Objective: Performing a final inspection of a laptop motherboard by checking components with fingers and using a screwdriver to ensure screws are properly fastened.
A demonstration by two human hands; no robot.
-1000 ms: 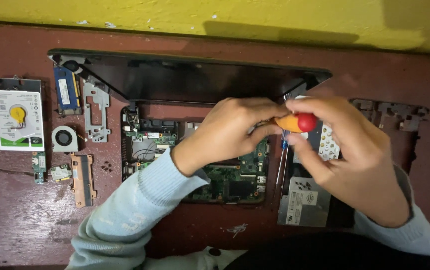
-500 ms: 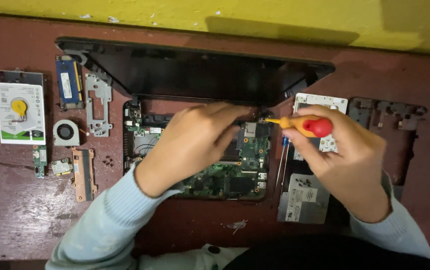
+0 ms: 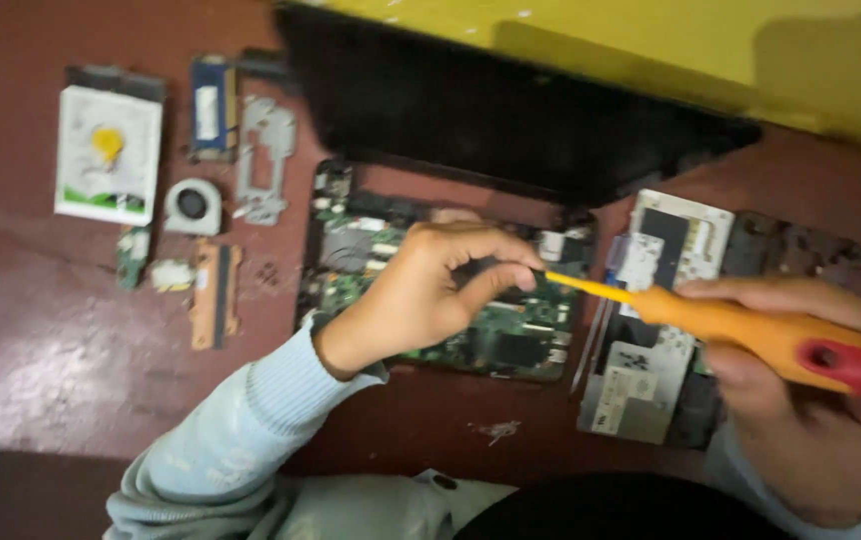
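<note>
An opened laptop lies on the dark red table, its green motherboard [image 3: 511, 335] exposed and its black screen [image 3: 491, 120] folded back. My left hand [image 3: 436, 295] hovers over the board with thumb and forefinger pinched at the tip of a screwdriver. My right hand [image 3: 811, 400] grips that orange screwdriver [image 3: 741, 330] by its red-capped handle, holding it nearly level and pointing left. Whether a screw sits between my left fingers cannot be seen.
Removed parts lie at the left: a hard drive [image 3: 109, 150], a memory stick [image 3: 213, 108], a metal bracket [image 3: 263, 160], a small fan [image 3: 193, 205], small boards and a strip [image 3: 216, 292]. A grey metal plate [image 3: 651, 370] and black frame [image 3: 801, 250] lie at the right. A yellow wall [image 3: 651, 40] stands behind.
The view has shifted and the laptop sits further right. My right hand has drawn back to the right with the screwdriver; my left fingers now pinch its tip.
</note>
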